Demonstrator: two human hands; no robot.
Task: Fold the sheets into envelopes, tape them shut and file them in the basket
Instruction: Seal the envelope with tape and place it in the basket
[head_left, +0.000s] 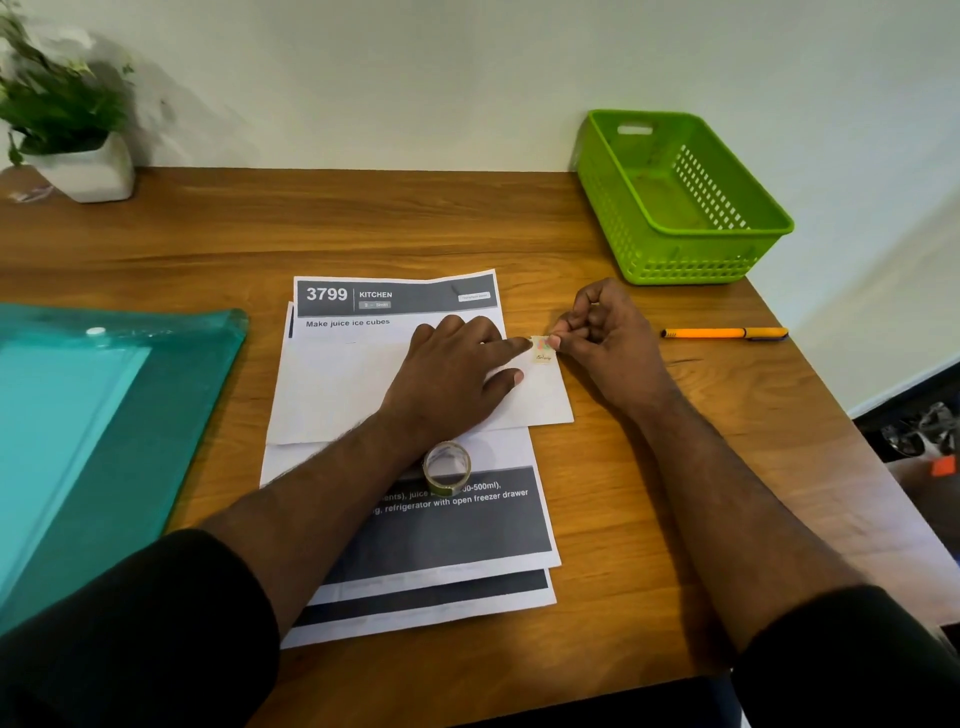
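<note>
My left hand (457, 376) lies spread flat on the folded envelope (363, 389), forefinger touching the sticker (542, 349) at its top right corner. My right hand (602, 340) pinches that sticker. The basket (680, 202) stands beyond the envelope, to the right.

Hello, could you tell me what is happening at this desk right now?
A person is making paper envelopes. The left hand presses flat on a folded white envelope lying on printed sheets, while the right hand pinches a small sticker at its top right corner. A tape roll sits just below. The green basket holds nothing yet, as far as can be seen.
</note>
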